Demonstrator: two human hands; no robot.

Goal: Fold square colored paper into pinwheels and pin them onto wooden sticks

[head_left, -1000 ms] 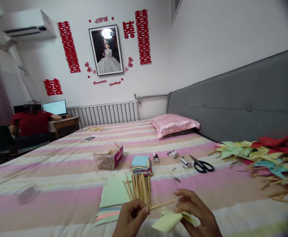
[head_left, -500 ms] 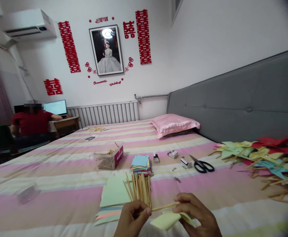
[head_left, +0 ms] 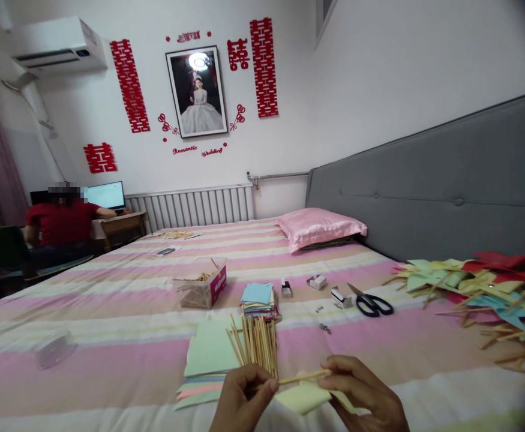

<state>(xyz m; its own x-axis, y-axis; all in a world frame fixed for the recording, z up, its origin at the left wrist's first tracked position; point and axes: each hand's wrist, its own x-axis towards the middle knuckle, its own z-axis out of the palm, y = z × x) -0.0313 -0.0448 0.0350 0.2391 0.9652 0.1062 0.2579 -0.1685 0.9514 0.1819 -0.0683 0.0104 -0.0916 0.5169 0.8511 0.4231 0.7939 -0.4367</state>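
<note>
My left hand (head_left: 246,396), at the bottom centre, pinches one end of a thin wooden stick (head_left: 302,378). The stick runs across to my right hand (head_left: 363,393), whose fingers close on its other end and on a folded pale yellow paper (head_left: 305,397). How stick and paper meet is hidden by my right fingers. Just beyond my left hand lies a bundle of wooden sticks (head_left: 262,345), partly over a stack of coloured paper sheets (head_left: 212,348). Behind the bundle sits a pile of small paper squares (head_left: 258,294), blue on top.
Black-handled scissors (head_left: 372,303), small boxes (head_left: 341,297) and metal bits (head_left: 325,328) lie ahead. Paper pinwheels (head_left: 482,285) are heaped at right. A clear box of sticks (head_left: 203,288), a clear lid (head_left: 55,351) and a pink pillow (head_left: 320,228) are on the bed. Someone sits far left.
The view has shifted slightly. Both hands keep their hold on the stick, and the yellow paper has tilted a little in my right hand.
</note>
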